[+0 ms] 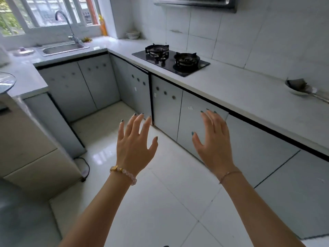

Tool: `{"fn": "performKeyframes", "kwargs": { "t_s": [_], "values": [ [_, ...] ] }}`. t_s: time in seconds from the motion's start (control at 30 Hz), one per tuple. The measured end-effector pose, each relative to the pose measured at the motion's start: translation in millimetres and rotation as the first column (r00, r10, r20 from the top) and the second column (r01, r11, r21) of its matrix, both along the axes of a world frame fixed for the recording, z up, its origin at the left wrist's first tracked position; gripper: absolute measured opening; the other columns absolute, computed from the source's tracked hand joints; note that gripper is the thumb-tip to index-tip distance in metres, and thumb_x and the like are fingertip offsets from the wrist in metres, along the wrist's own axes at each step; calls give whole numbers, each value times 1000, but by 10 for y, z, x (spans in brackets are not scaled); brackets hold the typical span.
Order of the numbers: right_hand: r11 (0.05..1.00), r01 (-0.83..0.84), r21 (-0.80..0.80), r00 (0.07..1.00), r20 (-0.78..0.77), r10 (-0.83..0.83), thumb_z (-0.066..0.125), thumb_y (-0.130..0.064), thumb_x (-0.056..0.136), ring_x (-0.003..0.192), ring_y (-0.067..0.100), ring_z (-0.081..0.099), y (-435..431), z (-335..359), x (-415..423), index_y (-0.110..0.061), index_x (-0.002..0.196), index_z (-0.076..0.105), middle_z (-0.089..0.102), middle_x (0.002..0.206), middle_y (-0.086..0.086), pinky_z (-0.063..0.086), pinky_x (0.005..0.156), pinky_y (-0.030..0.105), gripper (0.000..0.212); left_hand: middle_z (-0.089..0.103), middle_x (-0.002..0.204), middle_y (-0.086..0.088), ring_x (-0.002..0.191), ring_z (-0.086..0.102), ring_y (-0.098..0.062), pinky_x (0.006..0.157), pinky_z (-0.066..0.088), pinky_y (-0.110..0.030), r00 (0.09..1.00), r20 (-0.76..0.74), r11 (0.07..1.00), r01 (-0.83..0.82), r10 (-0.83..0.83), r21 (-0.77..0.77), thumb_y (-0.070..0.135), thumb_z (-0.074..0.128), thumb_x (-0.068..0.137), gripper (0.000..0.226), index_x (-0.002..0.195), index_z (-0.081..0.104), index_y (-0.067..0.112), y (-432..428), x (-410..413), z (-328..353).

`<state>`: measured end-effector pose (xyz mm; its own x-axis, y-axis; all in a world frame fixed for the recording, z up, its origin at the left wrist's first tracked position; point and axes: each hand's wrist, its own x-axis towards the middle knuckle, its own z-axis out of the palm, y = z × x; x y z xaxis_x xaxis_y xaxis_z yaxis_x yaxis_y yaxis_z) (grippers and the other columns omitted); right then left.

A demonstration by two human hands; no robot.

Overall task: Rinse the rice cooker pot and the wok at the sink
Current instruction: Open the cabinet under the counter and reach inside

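My left hand [136, 143] and my right hand [212, 142] are held out in front of me above the white floor, fingers spread and straight, holding nothing. The steel sink [62, 49] with its tall curved tap [66, 24] sits under the window at the far left. No rice cooker pot or wok shows in this view. The black gas hob [170, 59] on the right counter has two bare burners.
A grey counter [231, 86] runs along the right wall and turns left to the sink. On it lie a ladle holding something dark [300, 88], stacked bowls [132, 35] in the corner and a lid [23, 50] left of the sink. A glass lid [5, 82] and an appliance stand at left.
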<state>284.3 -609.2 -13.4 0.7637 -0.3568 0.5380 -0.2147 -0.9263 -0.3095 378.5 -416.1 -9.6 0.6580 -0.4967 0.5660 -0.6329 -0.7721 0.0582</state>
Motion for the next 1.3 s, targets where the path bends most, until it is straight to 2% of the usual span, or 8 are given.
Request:
{"fn": "performKeyframes", "kwargs": {
  "t_s": [0.3, 0.73, 1.03, 1.3],
  "values": [
    [983, -182, 22, 983, 0, 182, 38, -39, 87, 133, 29, 36, -122, -105, 1004, -9, 137, 40, 44, 140, 12, 35, 106, 54, 58, 51, 136, -12, 130, 44, -33, 108, 30, -53, 980, -17, 979, -198, 197, -41, 43, 41, 85, 58, 133, 46, 12, -3, 671, 4],
    [953, -302, -20, 953, 13, 302, 39, -36, 85, 131, 26, 36, -355, 21, 3001, -10, 139, 38, 43, 141, 10, 36, 105, 52, 59, 51, 135, -9, 130, 43, -30, 109, 30, -53, 956, -40, 955, -292, 290, -58, 44, 40, 82, 58, 133, 42, 15, -175, 2492, -79],
    [923, -385, -26, 922, 27, 386, 41, -36, 85, 132, 27, 36, -260, 24, 4231, -9, 138, 40, 42, 141, 11, 35, 106, 52, 60, 51, 135, -8, 130, 44, -29, 109, 30, -51, 929, -40, 928, -369, 367, -53, 43, 42, 81, 59, 133, 45, 15, -36, 3496, -84],
    [869, -493, 34, 869, 61, 491, 40, -36, 85, 133, 24, 31, -150, -72, 5290, -11, 138, 40, 42, 141, 9, 35, 105, 54, 58, 53, 134, -9, 128, 47, -30, 105, 34, -52, 872, -39, 871, -490, 488, -44, 42, 41, 80, 60, 131, 50, 12, 144, 4246, -84]
  ]
}}
